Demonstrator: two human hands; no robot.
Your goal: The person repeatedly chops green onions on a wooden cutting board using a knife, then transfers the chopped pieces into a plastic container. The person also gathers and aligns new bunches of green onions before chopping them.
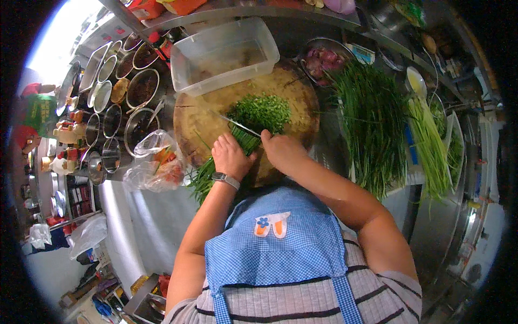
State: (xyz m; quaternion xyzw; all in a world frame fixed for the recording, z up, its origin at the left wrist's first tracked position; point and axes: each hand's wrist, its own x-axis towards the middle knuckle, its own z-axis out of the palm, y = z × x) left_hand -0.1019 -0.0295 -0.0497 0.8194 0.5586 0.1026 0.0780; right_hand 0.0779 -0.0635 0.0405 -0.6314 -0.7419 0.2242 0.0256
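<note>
On a round wooden chopping block, my left hand presses down on a bundle of green chives, whose long ends hang over the block's near left edge. My right hand grips a knife by its handle, which the fingers hide. The blade stands on edge across the bundle, just beyond my left fingers. Past the blade lies a heap of finely chopped chives. A clear plastic container sits at the far side of the block, overlapping its rim.
Uncut chives lie in a thick pile at right, beside pale green stalks. A bowl of reddish meat stands at back right. Several metal seasoning pots and a plastic bag of cut vegetables crowd the left. A metal shelf spans the back.
</note>
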